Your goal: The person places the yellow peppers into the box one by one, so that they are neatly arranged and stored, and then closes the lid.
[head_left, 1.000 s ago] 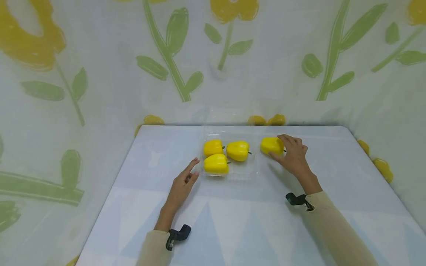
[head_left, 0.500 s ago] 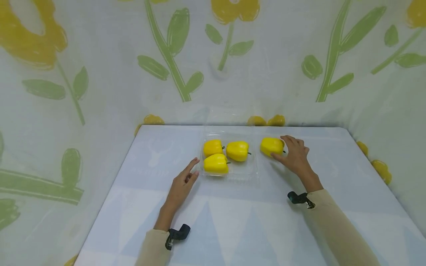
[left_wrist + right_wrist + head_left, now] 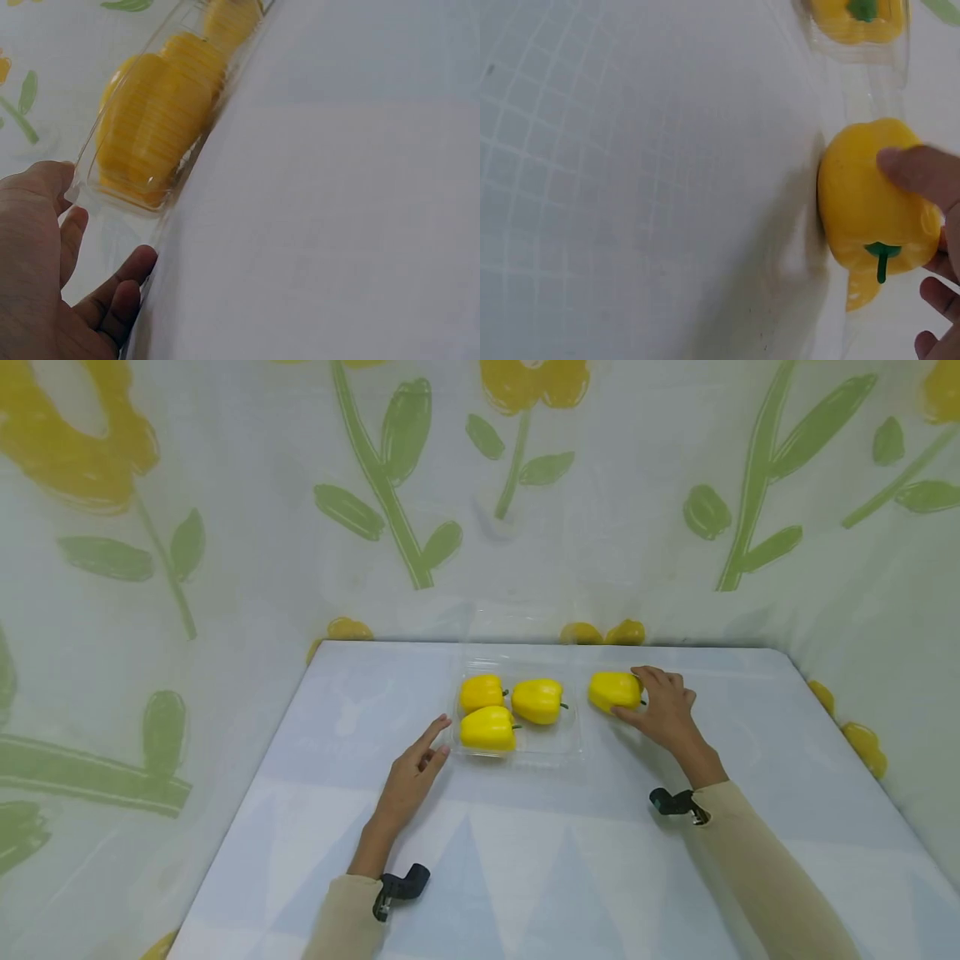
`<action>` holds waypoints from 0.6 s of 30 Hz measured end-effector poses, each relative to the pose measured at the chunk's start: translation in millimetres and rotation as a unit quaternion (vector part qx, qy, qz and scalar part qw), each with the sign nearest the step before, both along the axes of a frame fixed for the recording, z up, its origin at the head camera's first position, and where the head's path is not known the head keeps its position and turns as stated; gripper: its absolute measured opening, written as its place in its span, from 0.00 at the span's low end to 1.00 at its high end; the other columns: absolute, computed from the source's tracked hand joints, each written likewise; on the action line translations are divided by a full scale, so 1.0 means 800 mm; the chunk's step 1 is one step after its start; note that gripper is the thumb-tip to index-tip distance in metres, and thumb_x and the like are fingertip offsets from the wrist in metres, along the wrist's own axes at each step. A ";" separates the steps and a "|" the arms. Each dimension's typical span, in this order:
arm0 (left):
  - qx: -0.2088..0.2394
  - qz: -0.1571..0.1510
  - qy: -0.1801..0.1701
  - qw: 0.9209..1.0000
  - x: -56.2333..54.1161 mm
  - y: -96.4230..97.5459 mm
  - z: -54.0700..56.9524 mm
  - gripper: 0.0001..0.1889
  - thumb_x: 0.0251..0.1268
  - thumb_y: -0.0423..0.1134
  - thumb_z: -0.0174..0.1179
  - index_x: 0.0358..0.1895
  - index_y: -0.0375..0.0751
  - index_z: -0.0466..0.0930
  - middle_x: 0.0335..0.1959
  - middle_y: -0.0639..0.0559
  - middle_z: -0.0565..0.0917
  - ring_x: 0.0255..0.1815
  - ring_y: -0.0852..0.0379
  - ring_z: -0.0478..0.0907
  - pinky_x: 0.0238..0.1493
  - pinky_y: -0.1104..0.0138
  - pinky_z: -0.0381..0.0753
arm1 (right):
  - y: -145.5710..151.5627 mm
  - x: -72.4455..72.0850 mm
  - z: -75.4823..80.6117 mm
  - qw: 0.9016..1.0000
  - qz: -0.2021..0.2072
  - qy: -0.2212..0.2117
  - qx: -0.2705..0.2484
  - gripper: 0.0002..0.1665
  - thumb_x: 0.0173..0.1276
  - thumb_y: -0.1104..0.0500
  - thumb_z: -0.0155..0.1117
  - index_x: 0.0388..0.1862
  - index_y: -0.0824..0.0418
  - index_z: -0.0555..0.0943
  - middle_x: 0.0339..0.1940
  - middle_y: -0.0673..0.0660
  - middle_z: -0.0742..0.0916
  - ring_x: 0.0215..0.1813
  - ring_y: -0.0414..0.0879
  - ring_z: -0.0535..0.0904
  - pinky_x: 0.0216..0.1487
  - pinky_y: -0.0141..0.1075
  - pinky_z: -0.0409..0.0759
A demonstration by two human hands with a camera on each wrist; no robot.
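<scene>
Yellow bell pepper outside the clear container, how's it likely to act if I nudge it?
The yellow bell pepper would probably roll, since its sides are rounded. Its smooth skin may feel slippery. It likely keeps its shape: no dents show.

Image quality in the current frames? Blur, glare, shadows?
Head: soft light, clear tray edges faint, soft shadow beside the right sleeve. Left wrist: peppers in the tray streaky and blurred, small glints near its corner. Right wrist: right thumb blurred, stem crisper, soft shadow across the table.

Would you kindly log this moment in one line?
right hand: around lone yellow pepper; left hand: beside clear container; inside: three yellow peppers
</scene>
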State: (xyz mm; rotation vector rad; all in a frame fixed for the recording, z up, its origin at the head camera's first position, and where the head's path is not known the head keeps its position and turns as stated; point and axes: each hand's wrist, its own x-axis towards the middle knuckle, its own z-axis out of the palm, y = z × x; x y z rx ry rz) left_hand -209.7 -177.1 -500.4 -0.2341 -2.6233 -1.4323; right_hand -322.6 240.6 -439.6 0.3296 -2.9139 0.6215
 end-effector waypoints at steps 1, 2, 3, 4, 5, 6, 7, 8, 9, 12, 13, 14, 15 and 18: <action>0.000 0.000 0.000 1.000 0.000 0.000 0.000 0.27 0.78 0.58 0.48 0.76 0.62 0.64 0.74 0.71 0.64 0.37 0.55 0.74 0.37 0.61 0.74 | 0.000 0.000 0.000 1.000 0.001 0.001 0.000 0.46 0.63 0.48 0.74 0.72 0.66 0.65 0.71 0.68 0.68 0.68 0.69 0.56 0.55 0.65 0.52; -0.001 -0.001 0.000 1.000 0.000 0.001 0.000 0.27 0.78 0.58 0.49 0.76 0.62 0.64 0.74 0.71 0.64 0.37 0.55 0.74 0.37 0.61 0.74 | 0.000 0.000 0.000 1.000 0.001 0.003 0.000 0.45 0.63 0.49 0.74 0.71 0.67 0.66 0.71 0.68 0.69 0.67 0.69 0.56 0.55 0.65 0.52; -0.001 0.000 -0.001 1.000 0.000 0.001 0.000 0.27 0.78 0.59 0.49 0.76 0.62 0.64 0.74 0.71 0.64 0.37 0.55 0.74 0.37 0.61 0.74 | 0.000 0.001 0.000 1.000 0.002 0.005 0.000 0.44 0.64 0.49 0.74 0.71 0.67 0.66 0.70 0.68 0.69 0.67 0.69 0.57 0.56 0.65 0.52; -0.001 0.000 -0.001 1.000 0.000 0.001 0.001 0.28 0.77 0.59 0.49 0.76 0.63 0.64 0.74 0.71 0.64 0.37 0.55 0.74 0.37 0.61 0.74 | -0.001 0.001 0.000 1.000 0.002 0.007 0.002 0.44 0.64 0.50 0.74 0.71 0.67 0.67 0.70 0.68 0.69 0.67 0.69 0.57 0.56 0.65 0.52; -0.001 0.000 0.000 1.000 0.000 0.001 0.001 0.28 0.77 0.59 0.49 0.76 0.63 0.64 0.74 0.71 0.64 0.37 0.55 0.74 0.37 0.61 0.75 | -0.001 0.002 0.001 1.000 0.001 0.010 0.001 0.43 0.63 0.50 0.74 0.70 0.68 0.67 0.70 0.68 0.70 0.67 0.69 0.57 0.56 0.65 0.51; -0.001 0.000 0.000 1.000 0.000 0.001 0.001 0.28 0.77 0.60 0.48 0.76 0.63 0.64 0.74 0.71 0.64 0.37 0.55 0.74 0.37 0.61 0.75 | -0.002 0.003 0.002 1.000 0.000 0.012 -0.001 0.43 0.63 0.50 0.75 0.70 0.68 0.68 0.69 0.69 0.70 0.67 0.68 0.57 0.57 0.65 0.51; -0.001 0.000 0.001 1.000 0.000 0.001 0.001 0.28 0.77 0.60 0.48 0.76 0.63 0.64 0.74 0.70 0.64 0.37 0.55 0.74 0.37 0.61 0.75 | -0.002 0.005 0.002 1.000 -0.001 0.016 -0.002 0.43 0.63 0.50 0.75 0.69 0.68 0.68 0.69 0.69 0.71 0.67 0.68 0.57 0.57 0.65 0.51; -0.001 0.000 0.002 1.000 0.000 0.001 0.001 0.28 0.77 0.60 0.48 0.76 0.63 0.64 0.74 0.70 0.64 0.37 0.55 0.74 0.37 0.61 0.75 | -0.002 0.006 0.003 1.000 -0.002 0.019 -0.005 0.43 0.63 0.49 0.75 0.69 0.68 0.69 0.69 0.69 0.71 0.67 0.68 0.58 0.57 0.65 0.51; -0.001 -0.001 0.002 1.000 0.001 0.001 0.002 0.28 0.77 0.60 0.48 0.76 0.64 0.64 0.74 0.70 0.64 0.37 0.55 0.74 0.37 0.61 0.75 | -0.002 0.008 0.003 1.000 -0.003 0.023 -0.007 0.43 0.62 0.49 0.75 0.69 0.68 0.69 0.68 0.69 0.71 0.67 0.68 0.58 0.57 0.65 0.51; -0.001 -0.001 0.002 1.000 0.001 0.001 0.004 0.28 0.77 0.60 0.49 0.76 0.64 0.64 0.74 0.71 0.64 0.37 0.55 0.74 0.37 0.62 0.75 | -0.002 0.012 0.005 0.999 -0.005 0.033 -0.016 0.43 0.62 0.48 0.75 0.68 0.68 0.70 0.68 0.69 0.72 0.67 0.68 0.58 0.57 0.65 0.50; 0.000 -0.001 0.002 1.000 0.002 0.001 0.005 0.28 0.77 0.60 0.49 0.76 0.63 0.64 0.74 0.71 0.64 0.37 0.55 0.74 0.36 0.62 0.75 | -0.001 0.014 0.005 0.999 -0.005 0.036 -0.018 0.43 0.62 0.48 0.75 0.68 0.68 0.70 0.68 0.69 0.72 0.67 0.68 0.58 0.57 0.65 0.51; 0.000 0.000 0.001 1.000 0.002 0.001 0.006 0.28 0.77 0.59 0.49 0.76 0.63 0.64 0.74 0.71 0.64 0.36 0.55 0.74 0.36 0.62 0.74 | -0.001 0.016 0.006 0.999 -0.006 0.038 -0.021 0.42 0.62 0.48 0.75 0.68 0.68 0.70 0.67 0.69 0.73 0.67 0.68 0.58 0.57 0.65 0.50; 0.000 0.000 0.001 1.000 0.003 0.001 0.006 0.28 0.77 0.59 0.49 0.76 0.62 0.64 0.74 0.71 0.64 0.36 0.55 0.74 0.36 0.62 0.74 | 0.000 0.017 0.006 0.999 -0.006 0.039 -0.022 0.43 0.62 0.48 0.75 0.68 0.68 0.70 0.67 0.69 0.73 0.67 0.67 0.58 0.57 0.65 0.50; -0.002 0.001 0.001 1.000 0.004 0.001 0.008 0.28 0.77 0.58 0.49 0.76 0.61 0.65 0.74 0.69 0.65 0.36 0.55 0.73 0.36 0.62 0.74 | 0.001 0.023 0.009 0.999 -0.007 0.043 -0.026 0.43 0.61 0.47 0.76 0.68 0.67 0.71 0.67 0.69 0.73 0.67 0.67 0.59 0.57 0.65 0.50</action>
